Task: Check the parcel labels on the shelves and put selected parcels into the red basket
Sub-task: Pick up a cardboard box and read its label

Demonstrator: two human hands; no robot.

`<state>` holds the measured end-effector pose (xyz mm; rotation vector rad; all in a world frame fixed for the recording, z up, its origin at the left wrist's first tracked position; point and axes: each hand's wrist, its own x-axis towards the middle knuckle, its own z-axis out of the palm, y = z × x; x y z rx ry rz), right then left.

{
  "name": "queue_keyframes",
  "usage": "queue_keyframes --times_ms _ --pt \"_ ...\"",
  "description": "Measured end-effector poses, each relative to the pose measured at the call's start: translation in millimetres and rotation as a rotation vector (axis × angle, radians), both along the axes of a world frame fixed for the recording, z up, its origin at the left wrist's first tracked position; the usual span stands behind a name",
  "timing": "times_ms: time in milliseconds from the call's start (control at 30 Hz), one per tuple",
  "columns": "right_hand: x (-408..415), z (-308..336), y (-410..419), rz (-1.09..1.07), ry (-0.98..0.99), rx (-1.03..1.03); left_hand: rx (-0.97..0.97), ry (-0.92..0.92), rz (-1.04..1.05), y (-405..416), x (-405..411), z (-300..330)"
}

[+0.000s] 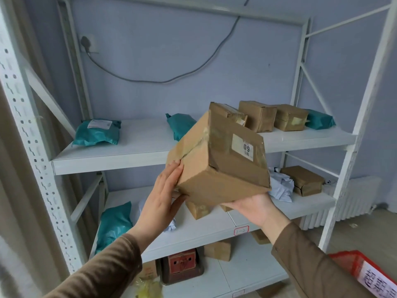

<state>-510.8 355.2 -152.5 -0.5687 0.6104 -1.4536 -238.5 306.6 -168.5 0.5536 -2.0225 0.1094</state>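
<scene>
I hold a taped brown cardboard box [217, 160] up in front of the white shelves, tilted, with its white label [242, 147] facing me upside down. My left hand [163, 194] presses flat against the box's left side. My right hand [255, 207] supports it from underneath, palm up. The red basket [352, 265] shows only as a corner at the bottom right, with a white paper sign on it.
The upper shelf [137, 155] carries teal bags [96, 132] and brown boxes [272, 117]. The middle shelf [204, 231] bears a teal bag, white bags and boxes. More boxes stand on the bottom shelf. A white radiator [348, 203] lines the right wall.
</scene>
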Motion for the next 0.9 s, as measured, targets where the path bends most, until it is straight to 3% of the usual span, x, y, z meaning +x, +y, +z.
queue_keyframes --times_ms 100,200,267,367,500,667,767,900 --pt "-7.2 -6.4 3.1 0.051 -0.273 0.146 -0.181 -0.092 0.019 -5.2 -3.5 3.8" --pt "-9.8 -8.0 10.2 0.06 -0.278 0.086 -0.244 -0.172 0.029 -1.9 -7.3 11.3" --pt "-4.7 -6.2 14.8 0.047 -0.251 0.033 -0.172 -0.173 0.005 6.3 -7.0 13.2" --pt "-6.0 -8.8 8.0 -0.22 -0.086 0.016 0.215 0.034 -0.11 21.6 -6.6 13.0" --pt "5.1 6.1 12.2 -0.31 0.289 -0.051 0.873 0.459 -0.326 30.3 -13.4 17.7" --pt "20.3 28.3 20.5 -0.265 0.509 -0.361 1.135 0.481 -0.522 33.5 -11.6 17.3" --pt "24.6 28.3 20.8 -0.326 0.688 -0.458 1.296 0.584 -0.581 41.9 -10.3 20.2" --pt "42.0 42.2 26.8 -0.475 1.152 -0.531 1.517 0.844 -0.671 31.2 0.6 11.4"
